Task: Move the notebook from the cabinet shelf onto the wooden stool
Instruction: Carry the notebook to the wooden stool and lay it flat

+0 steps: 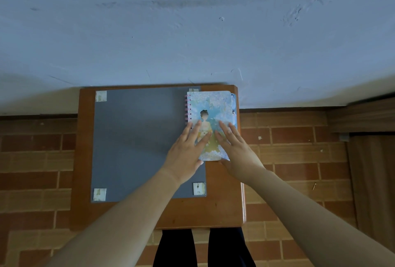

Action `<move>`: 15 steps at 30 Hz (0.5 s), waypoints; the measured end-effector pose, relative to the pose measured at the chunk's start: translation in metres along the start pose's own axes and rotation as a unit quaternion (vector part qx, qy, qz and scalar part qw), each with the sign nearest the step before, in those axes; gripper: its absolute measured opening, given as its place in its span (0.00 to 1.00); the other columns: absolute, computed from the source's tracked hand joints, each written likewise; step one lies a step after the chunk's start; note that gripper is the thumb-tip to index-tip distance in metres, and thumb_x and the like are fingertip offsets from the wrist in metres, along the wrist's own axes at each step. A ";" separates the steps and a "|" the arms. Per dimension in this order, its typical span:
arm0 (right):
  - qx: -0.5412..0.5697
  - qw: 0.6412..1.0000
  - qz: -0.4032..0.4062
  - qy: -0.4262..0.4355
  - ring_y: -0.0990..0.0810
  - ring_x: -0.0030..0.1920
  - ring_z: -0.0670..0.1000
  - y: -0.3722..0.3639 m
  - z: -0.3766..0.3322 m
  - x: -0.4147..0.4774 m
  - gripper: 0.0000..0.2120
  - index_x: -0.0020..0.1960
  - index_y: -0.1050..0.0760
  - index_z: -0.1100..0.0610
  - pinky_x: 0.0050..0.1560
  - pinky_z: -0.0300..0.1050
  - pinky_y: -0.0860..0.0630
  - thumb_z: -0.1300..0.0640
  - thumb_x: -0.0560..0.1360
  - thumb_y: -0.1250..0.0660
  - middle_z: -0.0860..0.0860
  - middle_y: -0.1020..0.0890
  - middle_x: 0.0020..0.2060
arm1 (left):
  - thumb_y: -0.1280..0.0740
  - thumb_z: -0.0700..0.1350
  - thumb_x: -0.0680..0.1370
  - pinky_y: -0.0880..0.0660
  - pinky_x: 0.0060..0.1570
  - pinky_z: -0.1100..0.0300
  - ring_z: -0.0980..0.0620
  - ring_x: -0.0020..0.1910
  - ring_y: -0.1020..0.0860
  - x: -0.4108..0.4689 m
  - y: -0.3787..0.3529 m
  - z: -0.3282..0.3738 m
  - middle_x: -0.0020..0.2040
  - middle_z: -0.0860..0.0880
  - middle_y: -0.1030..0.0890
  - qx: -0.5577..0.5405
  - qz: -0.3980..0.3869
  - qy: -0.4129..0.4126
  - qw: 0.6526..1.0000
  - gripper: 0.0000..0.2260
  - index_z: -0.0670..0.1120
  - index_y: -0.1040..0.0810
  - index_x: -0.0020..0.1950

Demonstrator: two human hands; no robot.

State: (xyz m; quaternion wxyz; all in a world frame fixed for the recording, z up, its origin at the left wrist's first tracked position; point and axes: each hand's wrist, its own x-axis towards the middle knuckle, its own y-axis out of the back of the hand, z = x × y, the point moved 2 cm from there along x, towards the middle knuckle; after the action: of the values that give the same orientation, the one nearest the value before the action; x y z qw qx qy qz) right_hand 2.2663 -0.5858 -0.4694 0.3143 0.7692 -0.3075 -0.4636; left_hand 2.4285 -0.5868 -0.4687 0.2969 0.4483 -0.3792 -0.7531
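Both hands lie flat and open on the notebook (210, 115).
Left hand (188, 151) and right hand (234, 149) press its picture cover on the stool (224, 202); no words show.

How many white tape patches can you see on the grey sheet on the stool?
4: far-left corner, near-left corner, near-right corner, and far-right corner, mostly hidden behind the notebook.

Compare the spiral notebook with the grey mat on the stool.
The spiral notebook is small with a pale blue illustrated cover; the grey mat is plain and far larger. The notebook has pink coils on its left edge; the mat has taped corners. Both hands rest on the notebook, not the mat. Both lie flat on the wooden stool.
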 end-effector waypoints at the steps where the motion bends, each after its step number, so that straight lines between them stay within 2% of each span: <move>1: -0.002 1.000 0.001 0.001 0.72 0.69 0.47 0.001 0.001 0.002 0.38 0.75 0.59 0.52 0.72 0.49 0.47 0.57 0.76 0.36 0.47 0.63 0.75 | 0.36 0.49 0.77 0.43 0.70 0.55 0.48 0.74 0.63 0.002 0.002 -0.001 0.77 0.49 0.61 0.000 0.002 -0.001 1.000 0.33 0.54 0.53 0.75; 8: -0.006 1.000 0.015 -0.004 0.67 0.73 0.50 0.008 0.004 0.018 0.38 0.74 0.60 0.51 0.68 0.49 0.37 0.60 0.76 0.37 0.46 0.63 0.75 | 0.38 0.43 0.78 0.47 0.72 0.54 0.49 0.75 0.58 0.017 0.005 -0.004 0.77 0.49 0.59 -0.013 0.011 -0.021 1.000 0.33 0.52 0.54 0.76; 15: -0.017 1.000 0.017 0.002 0.69 0.72 0.51 0.004 0.005 0.020 0.38 0.74 0.61 0.52 0.69 0.49 0.38 0.60 0.76 0.37 0.48 0.63 0.75 | 0.37 0.43 0.77 0.48 0.72 0.53 0.48 0.75 0.57 0.018 0.004 -0.004 0.77 0.48 0.58 -0.003 0.017 -0.018 1.000 0.33 0.51 0.54 0.75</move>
State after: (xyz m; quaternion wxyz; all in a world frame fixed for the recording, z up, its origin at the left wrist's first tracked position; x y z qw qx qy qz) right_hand 2.2688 -0.6044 -0.4790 0.3357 0.7593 -0.3122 -0.4619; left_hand 2.4247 -0.6041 -0.4750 0.3040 0.4275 -0.3892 -0.7572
